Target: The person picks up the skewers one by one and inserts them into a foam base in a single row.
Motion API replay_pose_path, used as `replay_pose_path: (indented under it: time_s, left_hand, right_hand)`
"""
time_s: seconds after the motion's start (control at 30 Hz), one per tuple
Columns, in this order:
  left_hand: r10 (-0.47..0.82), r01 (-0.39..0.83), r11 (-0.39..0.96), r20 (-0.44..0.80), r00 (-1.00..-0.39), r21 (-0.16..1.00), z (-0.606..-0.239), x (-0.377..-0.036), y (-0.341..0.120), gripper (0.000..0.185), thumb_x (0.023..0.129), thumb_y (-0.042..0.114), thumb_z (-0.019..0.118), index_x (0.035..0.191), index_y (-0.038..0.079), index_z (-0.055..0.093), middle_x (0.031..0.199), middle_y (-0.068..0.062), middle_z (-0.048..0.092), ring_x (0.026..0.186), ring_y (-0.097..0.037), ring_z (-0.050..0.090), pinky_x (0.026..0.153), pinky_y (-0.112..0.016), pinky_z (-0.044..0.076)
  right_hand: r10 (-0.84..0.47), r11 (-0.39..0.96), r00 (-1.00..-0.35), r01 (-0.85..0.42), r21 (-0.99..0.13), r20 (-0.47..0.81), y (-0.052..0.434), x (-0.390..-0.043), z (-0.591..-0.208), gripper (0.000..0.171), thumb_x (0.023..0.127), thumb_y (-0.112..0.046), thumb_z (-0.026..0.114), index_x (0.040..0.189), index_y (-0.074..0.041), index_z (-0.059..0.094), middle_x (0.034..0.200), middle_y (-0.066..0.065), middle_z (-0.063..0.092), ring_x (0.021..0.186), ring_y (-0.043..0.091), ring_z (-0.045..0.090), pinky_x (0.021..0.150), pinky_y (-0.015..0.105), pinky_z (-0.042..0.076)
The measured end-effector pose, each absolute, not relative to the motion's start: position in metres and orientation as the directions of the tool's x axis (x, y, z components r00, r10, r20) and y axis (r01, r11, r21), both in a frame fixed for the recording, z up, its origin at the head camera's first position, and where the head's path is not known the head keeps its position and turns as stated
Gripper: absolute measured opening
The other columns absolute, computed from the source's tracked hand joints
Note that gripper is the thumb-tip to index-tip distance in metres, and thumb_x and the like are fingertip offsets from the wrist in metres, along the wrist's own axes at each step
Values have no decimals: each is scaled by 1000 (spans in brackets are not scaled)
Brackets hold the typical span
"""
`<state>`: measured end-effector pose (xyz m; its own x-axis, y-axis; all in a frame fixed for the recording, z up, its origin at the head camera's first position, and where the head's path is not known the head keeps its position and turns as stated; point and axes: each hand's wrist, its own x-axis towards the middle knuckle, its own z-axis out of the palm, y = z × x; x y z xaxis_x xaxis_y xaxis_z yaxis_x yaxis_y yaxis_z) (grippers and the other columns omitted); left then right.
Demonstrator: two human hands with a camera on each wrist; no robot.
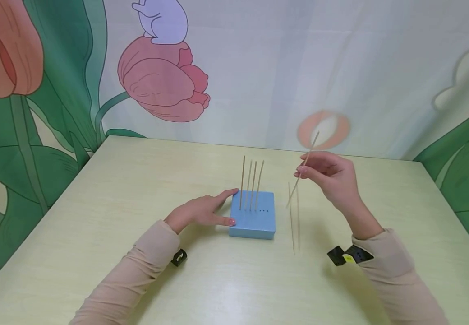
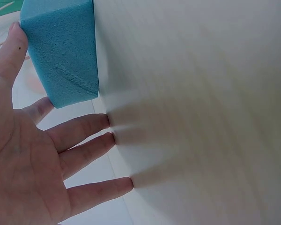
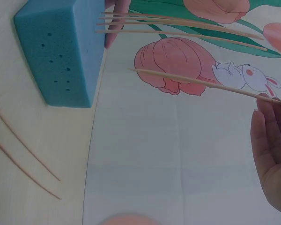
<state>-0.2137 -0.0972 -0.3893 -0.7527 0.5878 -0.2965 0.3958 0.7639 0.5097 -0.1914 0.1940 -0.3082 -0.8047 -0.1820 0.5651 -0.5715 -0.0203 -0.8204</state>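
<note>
Blue foam, cut as a squat block (image 1: 253, 216) with a finely pitted skin, sits at the middle of the pale tabletop (image 1: 96, 234). Four thin wooden sticks (image 1: 251, 184) stand upright in a row along its far edge, at about 12 o'clock on its top face, and a few small dark holes beside them are unfilled. The left hand (image 1: 202, 211) lies spread and flat at the block's 9 o'clock side, thumb and forefinger against the foam, the other fingertips (image 2: 105, 121) on the tabletop. The right hand (image 1: 328, 174) hovers at 3 o'clock of the block, well above the surface, pinching a fifth stick (image 1: 304, 166) between thumb and fingertips; it slants, lower end toward the block. Two spare sticks (image 1: 294, 221) lie side by side on the tabletop just right of the block, under that hand.

To seat the held stick well, I judge it should be brought upright first, gripped lower down so it does not bow, and its tip lined up over one open hole before pressing straight down. The bracing hand should keep the light foam from sliding or tipping. The sticks look slender, smooth and slightly springy; the foam soft and yielding.
</note>
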Motion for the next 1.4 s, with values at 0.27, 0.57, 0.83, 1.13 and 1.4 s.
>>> replay_pose_path:
  time_s: [0.27, 0.57, 0.83, 1.13, 1.4]
  left_hand:
    - [584, 390, 766, -300, -754, 511, -391, -215, -97, 88, 81, 51, 61, 147, 27, 8, 139, -18, 38, 123, -29, 42, 98, -43, 34]
    - [585, 394, 766, -298, -754, 508, -390, -214, -97, 87, 81, 51, 61, 147, 26, 9, 139, -19, 38, 123, -29, 42, 98, -43, 33]
    - [586, 397, 766, -295, -755, 507, -390, -214, -96, 87, 81, 51, 61, 147, 26, 9, 139, -19, 38, 122, -30, 43, 98, -44, 34]
    - [569, 388, 781, -304, -764, 489, -392, -216, -96, 87, 81, 52, 61, 147, 29, 9, 139, -17, 38, 123, -29, 42, 98, -43, 33]
    - [570, 389, 782, -307, -762, 487, -390, -214, -96, 87, 81, 53, 60, 147, 28, 8, 140, -18, 36, 124, -31, 41, 98, -45, 33]
  right_hand:
    - [-228, -20, -774, -603, -798, 591, 180, -194, -309, 26, 77, 15, 62, 94, -3, 68, 79, 0, 69, 69, 14, 66, 66, 27, 52]
    - [-238, -17, -728, -659, -752, 643, 166, -198, -315, 35, 74, 22, 60, 94, -6, 69, 78, 0, 69, 69, 13, 66, 65, 26, 52]
    - [-274, 35, -682, -711, -702, 678, 156, -200, -323, 24, 73, 22, 61, 94, 10, 64, 77, 13, 68, 69, 13, 66, 65, 24, 52]
    - [-309, 88, -661, -736, -671, 684, 149, -198, -330, 23, 74, 22, 60, 95, 13, 62, 77, 23, 65, 71, 8, 65, 68, 23, 51]
    - [-315, 116, -671, -730, -674, 672, 147, -199, -338, 22, 74, 19, 62, 95, 12, 63, 78, 21, 66, 73, 6, 65, 68, 23, 51]
